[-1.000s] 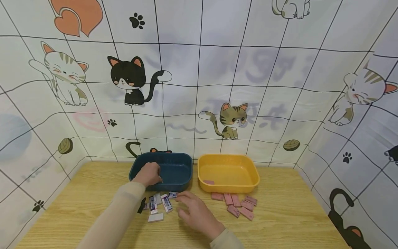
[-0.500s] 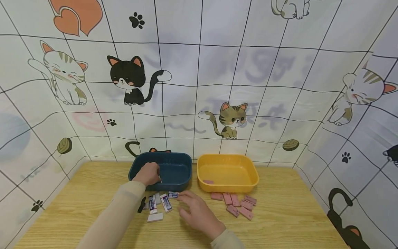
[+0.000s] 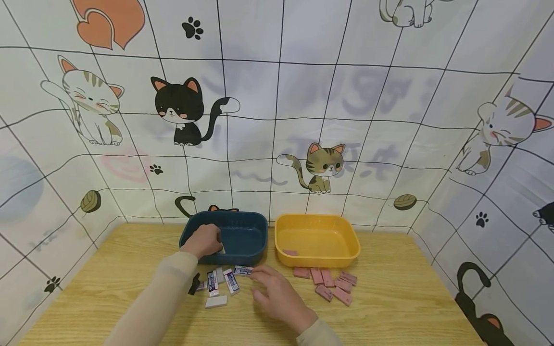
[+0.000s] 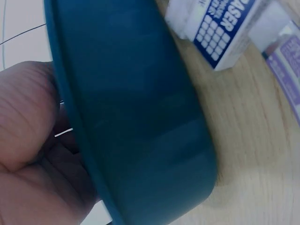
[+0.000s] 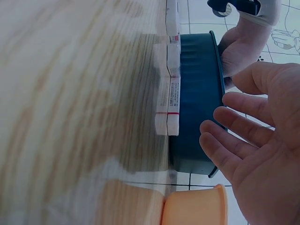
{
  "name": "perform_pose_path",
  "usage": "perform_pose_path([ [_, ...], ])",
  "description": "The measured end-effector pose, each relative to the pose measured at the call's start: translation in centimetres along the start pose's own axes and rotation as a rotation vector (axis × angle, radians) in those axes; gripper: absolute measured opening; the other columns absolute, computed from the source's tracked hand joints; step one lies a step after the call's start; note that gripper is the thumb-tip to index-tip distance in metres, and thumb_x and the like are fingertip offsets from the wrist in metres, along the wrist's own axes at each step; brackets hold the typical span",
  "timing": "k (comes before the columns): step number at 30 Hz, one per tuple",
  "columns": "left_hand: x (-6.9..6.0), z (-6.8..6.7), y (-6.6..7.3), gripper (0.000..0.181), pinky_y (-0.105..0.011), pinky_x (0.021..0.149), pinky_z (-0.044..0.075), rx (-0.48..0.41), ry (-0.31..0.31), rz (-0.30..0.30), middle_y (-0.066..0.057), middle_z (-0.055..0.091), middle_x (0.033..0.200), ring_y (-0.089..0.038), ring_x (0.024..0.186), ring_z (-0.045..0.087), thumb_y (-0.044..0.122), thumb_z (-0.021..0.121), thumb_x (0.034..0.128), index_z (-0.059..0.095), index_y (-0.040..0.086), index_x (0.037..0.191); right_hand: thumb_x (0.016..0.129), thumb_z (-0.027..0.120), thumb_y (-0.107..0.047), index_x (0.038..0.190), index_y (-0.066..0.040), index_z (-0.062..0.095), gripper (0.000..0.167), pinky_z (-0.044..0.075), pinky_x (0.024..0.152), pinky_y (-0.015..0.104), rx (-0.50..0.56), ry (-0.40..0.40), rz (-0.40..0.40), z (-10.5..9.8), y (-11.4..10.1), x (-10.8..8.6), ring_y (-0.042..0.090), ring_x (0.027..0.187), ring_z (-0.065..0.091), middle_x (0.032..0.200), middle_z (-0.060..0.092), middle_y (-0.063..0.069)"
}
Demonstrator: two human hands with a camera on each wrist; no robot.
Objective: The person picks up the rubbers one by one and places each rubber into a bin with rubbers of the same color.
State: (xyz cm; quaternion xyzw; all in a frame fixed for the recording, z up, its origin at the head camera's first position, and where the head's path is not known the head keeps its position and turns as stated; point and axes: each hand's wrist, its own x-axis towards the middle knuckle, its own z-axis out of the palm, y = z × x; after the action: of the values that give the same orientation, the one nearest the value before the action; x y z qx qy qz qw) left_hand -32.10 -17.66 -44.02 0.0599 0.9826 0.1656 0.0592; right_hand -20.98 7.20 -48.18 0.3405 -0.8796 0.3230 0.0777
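Eraser (image 3: 243, 271) beside straight, slightly spread right fingers (image 5: 243, 125)

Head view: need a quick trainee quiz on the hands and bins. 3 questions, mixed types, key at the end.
1. Multiple choice: which bin does the left hand reach into?
A) the yellow one
B) the dark blue one
C) neither

2. True or false: a pink block lies inside the yellow bin.

3. Short answer: which hand is outside both bins?

Key:
1. B, the dark blue bin.
2. True.
3. The right hand.
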Motion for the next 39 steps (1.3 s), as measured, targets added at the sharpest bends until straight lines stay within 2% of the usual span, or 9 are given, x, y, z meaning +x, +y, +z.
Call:
perform_pose_path([
  [5,-0.4,-0.6,0.2,0.01,-0.043,0.077,0.056,0.008,0.01,0.008,-0.007,0.068,0.09,-0.021,0.079,0.061,0.012,0.075,0.0898,0.073,0.004,0.093,0.095,0.066,-0.006,0.12,-0.003,0.072,0.026,0.053,0.101,0.035,-0.014,0.022,0.002,-0.2,0.2,-0.2,0.017,0.116,0.064,0.126,0.066,0.008],
  [10,-1.2,-1.1,0.7,0.012,-0.043,0.077,0.056,-0.005,0.032,0.051,-0.008,0.069,0.095,-0.021,0.08,0.062,0.013,0.074,0.0913,0.072,0.004,0.098,0.094,0.066,-0.007,0.119,-0.002,0.072,0.026,0.053,0.101,0.038,-0.029,0.039,0.014,-0.5,0.5,-0.5,0.02,0.115,0.065,0.127,0.066,0.01],
  [15,-2.5,-1.4,1.4,0.022,-0.047,0.084,0.056,-0.051,0.06,0.06,-0.013,0.071,0.111,-0.026,0.095,0.067,0.015,0.072,0.0942,0.072,0.002,0.111,0.094,0.067,-0.007,0.121,-0.002,0.071,0.028,0.054,0.101,0.041,-0.04,0.06,0.027,-0.8,0.9,-0.9,0.022,0.116,0.065,0.128,0.066,0.011],
  [20,-3.6,-1.3,2.1,0.027,-0.049,0.09,0.056,-0.073,0.093,0.059,-0.016,0.07,0.12,-0.031,0.107,0.067,0.015,0.072,0.095,0.071,0.0,0.117,0.095,0.066,-0.007,0.121,-0.002,0.071,0.027,0.053,0.102,0.044,-0.031,0.06,0.068,-1.3,1.4,-1.4,0.026,0.118,0.065,0.13,0.066,0.012],
  [23,-4.0,-1.0,2.5,0.025,-0.05,0.092,0.055,-0.074,0.12,0.079,-0.016,0.07,0.119,-0.032,0.109,0.066,0.016,0.072,0.0945,0.072,0.0,0.114,0.096,0.066,-0.008,0.121,-0.001,0.071,0.026,0.053,0.101,0.047,-0.018,0.062,0.106,-1.8,1.6,-1.7,0.028,0.119,0.064,0.131,0.066,0.013],
  [30,-5.5,-0.6,3.5,0.018,-0.053,0.101,0.051,-0.107,0.218,0.135,-0.016,0.069,0.121,-0.037,0.12,0.064,0.017,0.074,0.0933,0.072,0.004,0.105,0.092,0.068,-0.002,0.118,0.001,0.072,0.026,0.053,0.098,0.05,-0.004,0.123,0.13,-2.7,2.4,-2.0,0.031,0.118,0.065,0.128,0.067,0.015],
  [39,-7.1,0.0,4.9,0.016,-0.052,0.099,0.053,-0.142,0.338,0.199,-0.017,0.071,0.12,-0.037,0.119,0.065,0.013,0.075,0.0916,0.073,0.003,0.104,0.094,0.069,-0.004,0.121,-0.002,0.071,0.027,0.056,0.093,0.048,0.002,0.146,0.203,-3.6,3.0,-2.7,0.03,0.118,0.065,0.128,0.066,0.012],
])
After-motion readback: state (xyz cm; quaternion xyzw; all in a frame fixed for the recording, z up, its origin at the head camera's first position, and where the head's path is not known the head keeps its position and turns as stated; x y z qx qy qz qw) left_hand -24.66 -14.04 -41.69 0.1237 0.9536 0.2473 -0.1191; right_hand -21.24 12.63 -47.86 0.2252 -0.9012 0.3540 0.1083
